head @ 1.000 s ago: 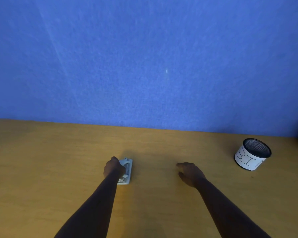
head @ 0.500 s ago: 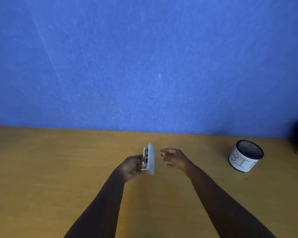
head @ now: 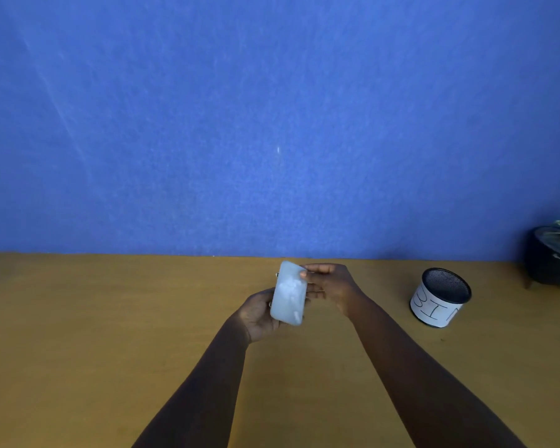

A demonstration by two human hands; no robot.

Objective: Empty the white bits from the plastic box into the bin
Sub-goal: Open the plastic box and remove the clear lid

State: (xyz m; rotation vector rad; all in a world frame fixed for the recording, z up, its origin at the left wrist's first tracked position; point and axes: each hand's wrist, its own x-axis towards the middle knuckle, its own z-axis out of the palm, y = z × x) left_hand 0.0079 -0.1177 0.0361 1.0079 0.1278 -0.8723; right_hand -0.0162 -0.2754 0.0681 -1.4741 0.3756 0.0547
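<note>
A small translucent plastic box (head: 289, 292) is held up above the wooden table, its broad face turned toward me, with white bits showing faintly through it. My left hand (head: 256, 313) grips its lower left side from beneath. My right hand (head: 332, 282) touches its upper right edge with thumb and fingertips. The bin (head: 440, 297), a small black mesh cup wrapped in a white label reading "BIN", stands on the table to the right, well apart from both hands.
A dark pot with a green plant (head: 553, 253) stands at the far right against the blue wall (head: 272, 124). The wooden table (head: 94, 334) stretches to the left and toward me.
My left hand lifted the box off the table and turned it to face me. My right hand came off the table and closed onto the box's right edge.
</note>
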